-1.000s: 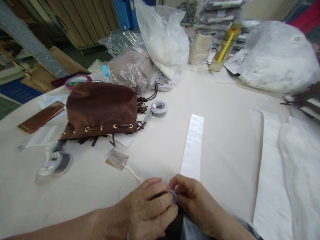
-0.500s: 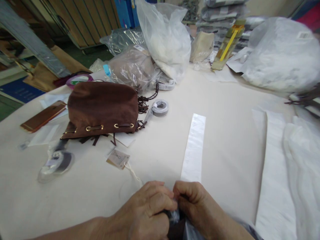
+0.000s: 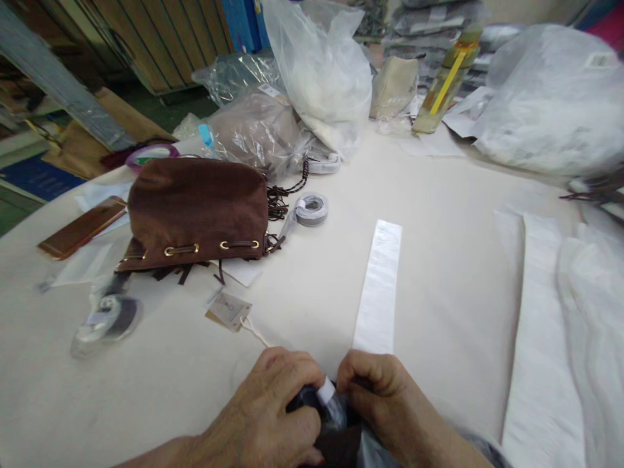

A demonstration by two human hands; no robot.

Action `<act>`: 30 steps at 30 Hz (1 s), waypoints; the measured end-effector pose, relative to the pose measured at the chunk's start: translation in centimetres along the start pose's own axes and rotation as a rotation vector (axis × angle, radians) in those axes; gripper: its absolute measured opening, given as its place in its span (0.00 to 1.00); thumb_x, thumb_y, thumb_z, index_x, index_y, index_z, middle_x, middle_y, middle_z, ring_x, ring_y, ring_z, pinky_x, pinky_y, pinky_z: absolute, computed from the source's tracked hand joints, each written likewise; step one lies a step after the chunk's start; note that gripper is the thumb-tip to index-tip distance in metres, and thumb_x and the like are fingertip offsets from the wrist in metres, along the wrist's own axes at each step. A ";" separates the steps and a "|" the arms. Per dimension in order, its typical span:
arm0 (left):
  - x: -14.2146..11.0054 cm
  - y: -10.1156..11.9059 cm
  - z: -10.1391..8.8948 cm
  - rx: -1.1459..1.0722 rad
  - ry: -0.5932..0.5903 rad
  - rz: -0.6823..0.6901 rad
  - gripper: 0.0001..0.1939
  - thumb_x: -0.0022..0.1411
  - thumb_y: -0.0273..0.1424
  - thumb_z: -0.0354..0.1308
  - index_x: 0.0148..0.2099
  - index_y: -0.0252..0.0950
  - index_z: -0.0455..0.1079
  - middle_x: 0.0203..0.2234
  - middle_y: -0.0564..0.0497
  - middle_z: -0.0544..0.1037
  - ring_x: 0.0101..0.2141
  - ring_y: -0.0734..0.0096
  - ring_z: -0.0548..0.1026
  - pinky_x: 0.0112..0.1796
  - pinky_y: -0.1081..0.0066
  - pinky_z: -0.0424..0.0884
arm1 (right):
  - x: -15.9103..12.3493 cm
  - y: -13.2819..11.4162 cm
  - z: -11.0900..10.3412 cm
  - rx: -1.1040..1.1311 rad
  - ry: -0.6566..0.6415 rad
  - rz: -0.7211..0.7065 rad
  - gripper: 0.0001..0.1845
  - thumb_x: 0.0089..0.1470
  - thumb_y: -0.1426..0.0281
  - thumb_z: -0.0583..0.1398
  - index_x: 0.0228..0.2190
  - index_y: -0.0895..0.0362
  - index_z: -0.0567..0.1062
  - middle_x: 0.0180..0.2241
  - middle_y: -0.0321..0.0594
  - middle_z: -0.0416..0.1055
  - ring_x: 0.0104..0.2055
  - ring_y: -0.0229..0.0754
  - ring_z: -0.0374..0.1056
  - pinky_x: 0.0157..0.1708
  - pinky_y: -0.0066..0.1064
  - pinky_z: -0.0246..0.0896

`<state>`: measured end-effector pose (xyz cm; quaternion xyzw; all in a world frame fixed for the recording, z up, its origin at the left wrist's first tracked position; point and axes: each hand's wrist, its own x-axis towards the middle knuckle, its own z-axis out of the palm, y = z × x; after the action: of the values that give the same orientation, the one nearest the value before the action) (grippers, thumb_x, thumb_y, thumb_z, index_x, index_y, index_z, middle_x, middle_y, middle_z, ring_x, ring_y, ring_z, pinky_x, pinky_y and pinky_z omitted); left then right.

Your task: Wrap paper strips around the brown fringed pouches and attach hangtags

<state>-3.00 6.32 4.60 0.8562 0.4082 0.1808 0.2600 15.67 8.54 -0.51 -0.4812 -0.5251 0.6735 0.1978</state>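
At the front edge of the table my left hand (image 3: 273, 409) is closed around a dark roll wrapped in clear plastic (image 3: 334, 406), with a white band on it. My right hand (image 3: 380, 396) is pinched shut right beside it; what its fingertips grip is hidden. Below and between both hands shows dark brown material (image 3: 341, 445) with clear plastic along it, mostly cut off by the frame. A hang tag (image 3: 228, 311) on a white cord lies just beyond my left hand. Past my right hand lies a flat white strip (image 3: 377, 286).
A brown drawstring bag (image 3: 197, 211) lies at left, near a phone (image 3: 82, 227) and wrapped strap rolls (image 3: 312, 209). Plastic-bagged goods (image 3: 319, 78) and a yellow bottle (image 3: 446, 84) stand behind. White sheets (image 3: 543, 338) cover the right side.
My left hand has shifted slightly left and its fingers have drawn back from my right hand, baring the wrapped roll and its white band. My right hand stays nearly in place.
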 end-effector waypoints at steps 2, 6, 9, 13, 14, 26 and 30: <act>-0.2 -0.1 0.1 -0.054 -0.027 -0.003 0.08 0.62 0.28 0.51 0.30 0.36 0.63 0.39 0.47 0.71 0.41 0.68 0.68 0.44 0.69 0.66 | 0.0 0.1 0.0 -0.028 0.007 -0.015 0.07 0.32 0.76 0.48 0.16 0.58 0.65 0.17 0.31 0.58 0.22 0.32 0.52 0.22 0.22 0.48; -0.2 -0.2 0.0 -0.138 -0.062 -0.012 0.08 0.63 0.30 0.50 0.31 0.36 0.64 0.39 0.47 0.71 0.41 0.68 0.68 0.44 0.70 0.66 | -0.2 0.3 0.0 -0.093 -0.004 -0.058 0.11 0.35 0.77 0.48 0.16 0.59 0.69 0.17 0.31 0.60 0.22 0.31 0.54 0.22 0.21 0.50; 0.0 -0.4 -0.3 -0.150 -0.085 -0.006 0.09 0.63 0.30 0.49 0.30 0.36 0.63 0.39 0.46 0.71 0.41 0.67 0.68 0.43 0.69 0.66 | -0.3 0.5 0.0 -0.147 0.008 -0.144 0.13 0.38 0.79 0.48 0.16 0.59 0.71 0.17 0.31 0.62 0.21 0.31 0.55 0.22 0.20 0.50; 0.5 -0.7 -0.9 -0.126 -0.191 0.084 0.10 0.64 0.28 0.47 0.30 0.35 0.62 0.37 0.45 0.71 0.42 0.65 0.67 0.43 0.66 0.64 | -0.3 0.7 0.0 -0.202 0.017 -0.257 0.14 0.38 0.80 0.48 0.17 0.59 0.72 0.18 0.32 0.66 0.21 0.30 0.57 0.23 0.20 0.51; 0.7 -0.7 -1.0 -0.125 -0.220 0.099 0.10 0.64 0.28 0.46 0.29 0.36 0.62 0.37 0.45 0.72 0.42 0.65 0.68 0.44 0.65 0.63 | -0.3 0.7 0.0 -0.212 0.018 -0.263 0.14 0.38 0.80 0.48 0.17 0.59 0.72 0.18 0.32 0.66 0.21 0.30 0.57 0.23 0.20 0.51; 2.6 -1.2 -1.6 -0.199 -0.513 0.036 0.11 0.55 0.22 0.59 0.31 0.37 0.58 0.29 0.53 0.71 0.31 0.71 0.68 0.37 0.73 0.63 | -0.3 0.8 0.2 -0.221 -0.003 -0.124 0.09 0.47 0.71 0.49 0.20 0.57 0.66 0.17 0.33 0.60 0.21 0.33 0.52 0.20 0.23 0.48; 4.0 -1.7 -1.5 -0.227 -0.668 -0.143 0.13 0.51 0.20 0.60 0.30 0.37 0.58 0.28 0.56 0.69 0.29 0.73 0.67 0.30 0.76 0.61 | -0.3 0.7 0.2 -0.192 -0.012 -0.100 0.06 0.44 0.73 0.49 0.20 0.57 0.65 0.18 0.33 0.60 0.22 0.33 0.53 0.21 0.23 0.48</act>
<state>-2.39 10.88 5.14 0.8029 0.3370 -0.0834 0.4845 15.77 7.91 -0.97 -0.4671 -0.6119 0.6121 0.1809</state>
